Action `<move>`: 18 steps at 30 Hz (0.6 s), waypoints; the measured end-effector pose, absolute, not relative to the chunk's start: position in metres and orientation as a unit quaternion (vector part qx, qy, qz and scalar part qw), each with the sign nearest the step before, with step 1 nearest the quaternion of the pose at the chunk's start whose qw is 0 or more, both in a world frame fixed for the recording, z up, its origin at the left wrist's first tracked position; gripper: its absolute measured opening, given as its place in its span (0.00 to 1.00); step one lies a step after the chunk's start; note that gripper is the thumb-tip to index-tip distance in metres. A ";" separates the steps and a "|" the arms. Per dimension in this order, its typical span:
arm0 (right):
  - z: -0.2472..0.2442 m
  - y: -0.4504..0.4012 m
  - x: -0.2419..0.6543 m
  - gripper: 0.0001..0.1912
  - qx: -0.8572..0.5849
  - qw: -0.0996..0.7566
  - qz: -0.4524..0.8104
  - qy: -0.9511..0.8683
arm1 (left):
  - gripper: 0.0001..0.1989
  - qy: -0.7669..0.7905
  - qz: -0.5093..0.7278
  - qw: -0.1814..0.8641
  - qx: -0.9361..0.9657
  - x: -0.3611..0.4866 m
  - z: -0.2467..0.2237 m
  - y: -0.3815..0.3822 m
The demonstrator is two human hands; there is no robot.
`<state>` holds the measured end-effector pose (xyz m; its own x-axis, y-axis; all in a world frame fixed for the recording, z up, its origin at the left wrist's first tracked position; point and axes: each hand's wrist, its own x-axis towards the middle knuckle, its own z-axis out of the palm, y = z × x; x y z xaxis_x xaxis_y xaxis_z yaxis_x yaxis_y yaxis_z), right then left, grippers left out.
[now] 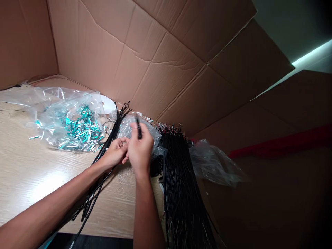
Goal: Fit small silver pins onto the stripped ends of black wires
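My left hand (117,151) is closed in a pinch, with its fingertips against my right hand. A black cable (100,188) runs from beneath its fingers down toward the table's front edge; the gripped end is hidden. My right hand (140,148) is curled around a slim black stick-like object (138,127), blurred at its top, whose kind I cannot make out. Several loose black cables (114,131) lie in a bundle under and behind my left hand and wrist. On the right, a thick bundle of black cables (178,173) with stripped, thin wire ends hangs over the table's edge.
A clear plastic bag (59,135) with many teal and silver slivers lies on the wooden table (114,214). Behind it is a white disc (108,104). More clear plastic (215,162) sits right of the thick bundle. Cardboard walls (109,52) enclose the back.
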<state>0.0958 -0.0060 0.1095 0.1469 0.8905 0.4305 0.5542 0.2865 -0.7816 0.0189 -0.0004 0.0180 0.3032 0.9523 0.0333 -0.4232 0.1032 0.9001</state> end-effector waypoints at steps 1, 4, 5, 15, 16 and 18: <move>0.108 -0.012 0.110 0.15 -0.589 0.519 0.155 -0.600 | 0.20 0.297 0.501 0.691 0.428 0.018 0.021 -0.001; 0.094 -0.028 0.138 0.15 -0.612 0.539 0.189 -0.547 | 0.23 0.299 0.501 0.706 0.402 0.017 0.028 -0.004; 0.087 -0.031 0.143 0.16 -0.610 0.535 0.220 -0.541 | 0.24 0.306 0.504 0.701 0.401 0.018 0.030 -0.005; 0.054 -0.021 0.150 0.13 -0.584 0.578 0.267 -0.504 | 0.26 0.284 0.462 0.730 0.416 0.019 0.037 -0.009; 0.053 -0.018 0.151 0.13 -0.579 0.579 0.275 -0.504 | 0.25 0.273 0.454 0.738 0.418 0.019 0.036 -0.009; 0.049 -0.015 0.155 0.13 -0.564 0.563 0.291 -0.529 | 0.23 0.254 0.447 0.743 0.429 0.021 0.034 -0.010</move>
<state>0.1550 -0.0153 0.0493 0.2706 0.9250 0.2668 0.2692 0.1934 -0.9435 0.0206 -0.0098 0.0339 0.4722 0.8814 0.0067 -0.4463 0.2325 0.8642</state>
